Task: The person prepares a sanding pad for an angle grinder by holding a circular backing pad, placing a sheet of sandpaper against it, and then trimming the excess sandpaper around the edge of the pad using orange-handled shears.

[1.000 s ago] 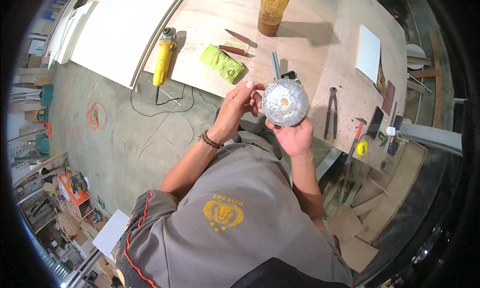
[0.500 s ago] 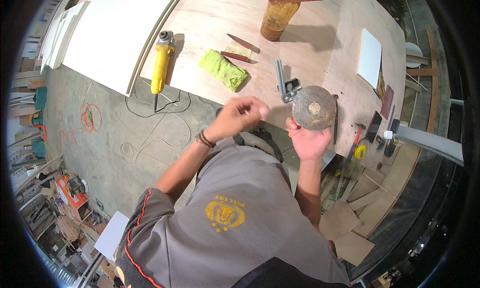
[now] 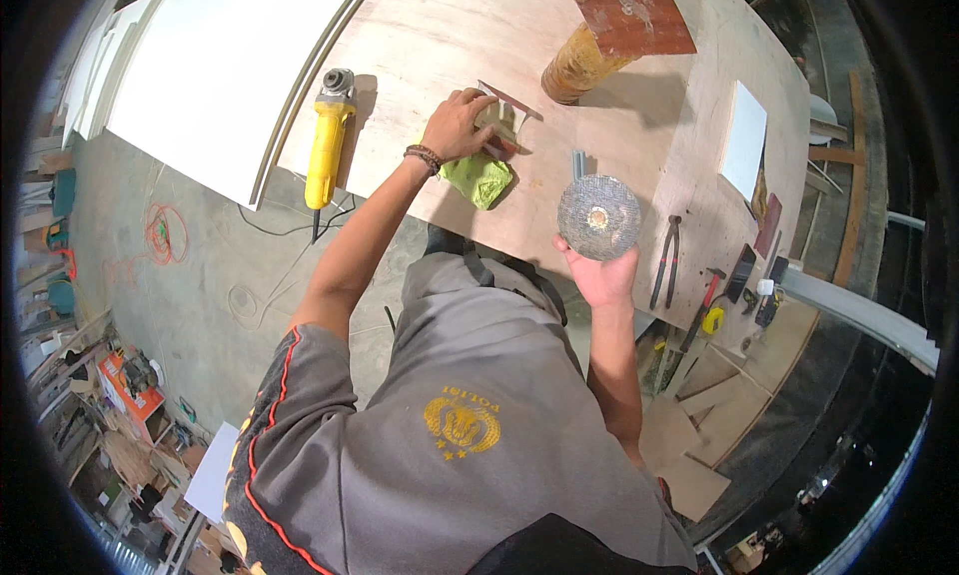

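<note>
My right hand point(image 3: 605, 278) holds up a round grey grinding disc point(image 3: 624, 230) near the table's front edge, fingers mostly hidden behind it. My left hand point(image 3: 457, 127) reaches over the table, thumb and fingers apart over a curled sheet point(image 3: 514, 117) with a pale back and reddish-brown edges. Whether its fingertips grip the sheet is unclear. Beneath that hand lies a crumpled lime-green cloth point(image 3: 479, 182), partly covered. A grey metal piece point(image 3: 578, 162) shows just beyond the disc, its lower part hidden.
A yellow angle grinder point(image 3: 327, 145) lies left on the plywood table point(image 3: 400, 45). A brown cylinder point(image 3: 574, 70) with a reddish-brown sheet point(image 3: 629, 15) on top stands at the back. Pincers point(image 3: 666, 260), a red-handled hammer point(image 3: 702, 305) and a white board point(image 3: 743, 140) are at right.
My left hand has moved forward from near my body to the curled sheet, now partly covering the green cloth. The right hand still holds the disc, now shown more squarely.
</note>
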A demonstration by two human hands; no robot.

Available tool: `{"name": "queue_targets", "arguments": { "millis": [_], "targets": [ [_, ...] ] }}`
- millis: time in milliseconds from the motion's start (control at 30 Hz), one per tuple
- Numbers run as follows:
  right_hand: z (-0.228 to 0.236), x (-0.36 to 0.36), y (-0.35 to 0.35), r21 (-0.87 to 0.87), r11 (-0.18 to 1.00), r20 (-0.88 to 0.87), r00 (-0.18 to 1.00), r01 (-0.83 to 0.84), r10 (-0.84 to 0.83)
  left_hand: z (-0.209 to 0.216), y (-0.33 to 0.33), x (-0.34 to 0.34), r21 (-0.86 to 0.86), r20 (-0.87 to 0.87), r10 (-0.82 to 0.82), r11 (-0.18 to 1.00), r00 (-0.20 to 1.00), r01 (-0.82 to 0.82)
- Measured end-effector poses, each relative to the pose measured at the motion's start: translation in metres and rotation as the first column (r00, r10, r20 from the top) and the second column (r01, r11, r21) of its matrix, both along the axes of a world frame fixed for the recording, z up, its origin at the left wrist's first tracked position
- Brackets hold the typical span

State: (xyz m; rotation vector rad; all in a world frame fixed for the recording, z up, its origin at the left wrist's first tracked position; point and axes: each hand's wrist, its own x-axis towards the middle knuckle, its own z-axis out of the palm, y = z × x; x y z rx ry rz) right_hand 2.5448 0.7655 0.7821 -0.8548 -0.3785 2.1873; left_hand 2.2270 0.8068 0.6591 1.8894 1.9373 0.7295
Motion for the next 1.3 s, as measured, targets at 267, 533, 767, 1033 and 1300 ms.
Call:
{"name": "queue_targets", "arguments": {
  "millis": [267, 533, 767, 1033, 1300],
  "targets": [
    [-0.034, -0.015, 0.016, 0.018, 1.0, -0.029, 1.0, 0.001, 0.0, -0.025, -0.002, -0.023, -0.032, 0.049, -0.091, 0.995, 0.995, 0.093],
    [-0.058, -0.061, 0.054, 0.023, 0.989, 0.14, 0.98, -0.146, 0.141, -0.026, 0.005, -0.042, -0.145, 0.14, -0.17, 0.971, 0.975, 0.19],
    [-0.079, -0.063, 0.102, -0.154, 0.95, 0.429, 0.847, -0.273, 0.313, -0.024, 0.011, -0.043, -0.101, 0.155, -0.19, 0.973, 0.97, 0.207],
    [-0.052, -0.081, 0.156, -0.109, 0.921, 0.307, 0.869, -0.373, 0.388, -0.017, 0.028, -0.047, -0.087, 0.365, -0.217, 0.96, 0.905, 0.265],
    [-0.087, -0.106, 0.139, -0.174, 0.957, 0.376, 0.882, -0.233, 0.283, 0.005, 0.016, -0.055, -0.03, 0.618, 0.047, 0.999, 0.785, -0.036]
  ]
}}
